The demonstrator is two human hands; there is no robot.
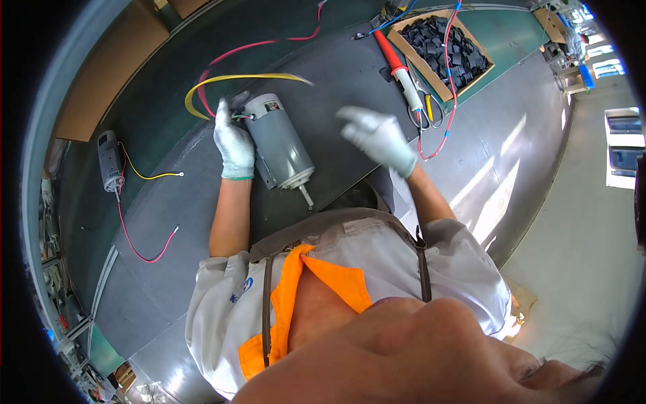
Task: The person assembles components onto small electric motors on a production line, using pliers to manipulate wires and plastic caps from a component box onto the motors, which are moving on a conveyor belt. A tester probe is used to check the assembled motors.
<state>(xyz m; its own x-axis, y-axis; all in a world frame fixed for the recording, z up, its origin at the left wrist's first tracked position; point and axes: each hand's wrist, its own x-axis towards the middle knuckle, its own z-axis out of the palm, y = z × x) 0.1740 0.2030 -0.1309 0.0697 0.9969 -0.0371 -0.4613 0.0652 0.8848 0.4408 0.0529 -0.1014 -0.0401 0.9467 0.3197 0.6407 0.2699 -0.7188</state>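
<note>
A grey cylindrical electric motor (281, 145) lies on the dark bench in front of me, its shaft toward my body. My left hand (235, 145), in a white knitted glove, is at the motor's far left end, closed around the motor's wires where they come out. A yellow wire (232, 78) and a red wire (235, 48) loop away from there across the bench. By the left fingertips is a small dark blurred piece I cannot make out. My right hand (380, 138), gloved too, is in the air right of the motor, slightly blurred, fingers stretched out and holding nothing.
At the back right, a cardboard box (444, 54) holds many small black pieces. Beside it lie a red-and-white handled tool (402, 74) with a red cord and scissors (434, 111). A second grey motor (109, 161) with wires stands at left, near a cardboard carton (111, 71).
</note>
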